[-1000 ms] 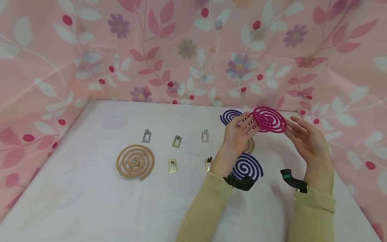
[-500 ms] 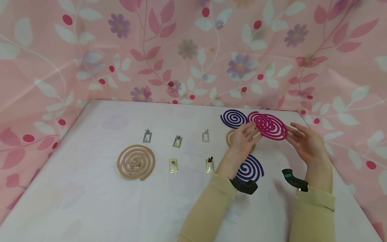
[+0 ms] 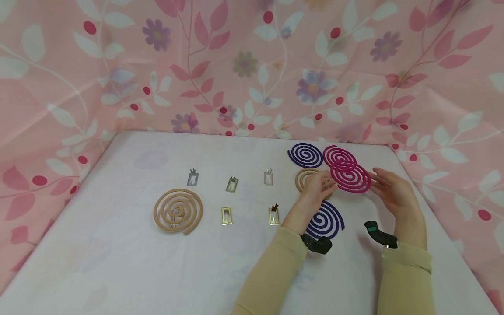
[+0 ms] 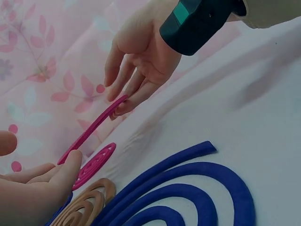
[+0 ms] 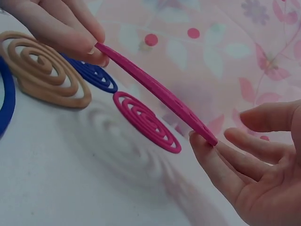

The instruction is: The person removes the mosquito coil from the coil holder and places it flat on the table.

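A pink mosquito coil (image 3: 350, 178) is held up off the table between both hands, seen nearly edge-on and tilted in the wrist views. My left hand (image 3: 313, 190) supports its left edge on extended fingers, the thumb standing apart in the left wrist view. At the opposite edge, the fingertips of my right hand (image 3: 395, 192) touch the coil, and the right thumb is clear of it. Below and behind lies a second pink coil (image 5: 146, 120) on the white table. A tan coil (image 3: 302, 177) is partly hidden by my left hand, with a blue coil (image 3: 324, 218) near that wrist.
Another blue coil (image 3: 305, 155) lies at the back. Farther left, a tan coil (image 3: 161, 210) lies over a metal piece. Several small metal coil stands, among them a gold one (image 3: 226, 209) and a silver one (image 3: 192, 183), are spread mid-table. Floral cloth (image 3: 244, 100) walls the back and sides.
Both hands have lowered the held pink coil toward me, uncovering the pink coil behind it and more of the tan one.
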{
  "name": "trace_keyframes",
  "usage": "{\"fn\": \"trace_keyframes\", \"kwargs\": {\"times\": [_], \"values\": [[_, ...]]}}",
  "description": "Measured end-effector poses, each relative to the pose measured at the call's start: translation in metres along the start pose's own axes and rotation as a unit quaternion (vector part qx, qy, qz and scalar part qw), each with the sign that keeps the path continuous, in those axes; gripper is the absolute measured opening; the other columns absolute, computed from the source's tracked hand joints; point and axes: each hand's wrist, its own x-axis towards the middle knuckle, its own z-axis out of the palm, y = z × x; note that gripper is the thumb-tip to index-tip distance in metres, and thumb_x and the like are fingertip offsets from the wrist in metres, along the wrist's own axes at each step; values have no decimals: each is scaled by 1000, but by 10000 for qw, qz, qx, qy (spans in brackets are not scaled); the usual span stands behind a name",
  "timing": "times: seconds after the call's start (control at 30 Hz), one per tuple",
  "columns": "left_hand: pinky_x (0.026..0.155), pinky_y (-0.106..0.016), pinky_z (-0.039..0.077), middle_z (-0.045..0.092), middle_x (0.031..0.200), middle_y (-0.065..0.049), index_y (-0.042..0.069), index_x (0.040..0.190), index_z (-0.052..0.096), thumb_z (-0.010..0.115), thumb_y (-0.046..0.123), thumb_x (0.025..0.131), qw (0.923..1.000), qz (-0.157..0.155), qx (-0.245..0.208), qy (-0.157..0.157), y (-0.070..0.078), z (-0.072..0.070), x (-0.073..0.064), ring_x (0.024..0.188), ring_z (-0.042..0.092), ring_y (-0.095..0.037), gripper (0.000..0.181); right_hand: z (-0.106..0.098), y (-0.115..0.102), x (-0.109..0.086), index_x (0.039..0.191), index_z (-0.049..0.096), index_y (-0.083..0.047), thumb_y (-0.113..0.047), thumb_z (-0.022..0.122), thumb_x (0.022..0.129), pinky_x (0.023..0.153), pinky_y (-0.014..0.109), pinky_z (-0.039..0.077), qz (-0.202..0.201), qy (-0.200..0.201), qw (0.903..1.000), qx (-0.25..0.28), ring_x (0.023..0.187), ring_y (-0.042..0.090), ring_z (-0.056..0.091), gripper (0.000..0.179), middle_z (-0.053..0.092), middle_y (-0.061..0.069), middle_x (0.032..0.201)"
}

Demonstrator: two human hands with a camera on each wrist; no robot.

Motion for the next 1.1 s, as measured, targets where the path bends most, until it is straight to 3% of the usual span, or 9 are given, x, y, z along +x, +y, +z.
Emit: {"fn": "trace_keyframes", "kwargs": {"times": [0.17,0.3,0.4,0.5,0.63,0.73,1.1], "values": [[105,-45,50,63,124,-24,-14,122,58,53,5,93,9981,88,601,-37,-5,0,0,107,62,-30,35,-4,7,2,111,71,-20,-14,64,97,78,18,58,-78,18,9998,-156,97,7,66,17,68,-10,109],[104,-42,51,62,124,-24,-13,130,56,52,1,95,9949,134,996,18,-8,0,-1,111,63,-31,37,-7,12,2,105,74,-19,-5,66,94,78,18,58,-155,-25,9998,-82,92,5,69,19,74,-9,98],[105,-39,50,62,128,-24,-12,134,54,50,-6,94,9895,222,1428,-35,-11,0,-1,117,62,-30,41,-9,13,3,122,70,-16,-3,66,94,77,18,58,-112,98,9998,-147,91,2,70,32,75,-11,97],[105,-36,50,60,134,-20,-10,135,54,52,-6,93,9782,376,2036,-136,-13,-2,-3,122,58,-26,43,-9,14,4,146,52,-14,-4,67,93,76,16,57,25,339,9985,-418,89,-2,70,56,74,-16,95],[109,-32,45,59,140,-16,-5,137,55,54,0,94,9590,526,2778,-208,-17,-4,-5,132,52,-22,43,-10,16,5,155,36,-10,-7,69,93,73,14,56,191,620,9951,-752,85,-6,69,71,72,-19,92],[112,-33,41,58,142,-14,-3,139,55,53,2,96,9514,494,3032,-229,-19,-5,-4,135,50,-21,43,-11,17,6,155,36,-11,-8,70,92,72,13,56,230,742,9935,-832,84,-6,69,71,71,-19,92],[108,-31,45,60,139,-11,2,137,59,55,5,96,9405,370,3360,-353,-24,1,-9,132,53,-20,41,-15,17,5,155,36,-8,-7,69,93,67,14,56,230,1035,9886,-1072,77,-6,68,69,72,-20,82]]}}
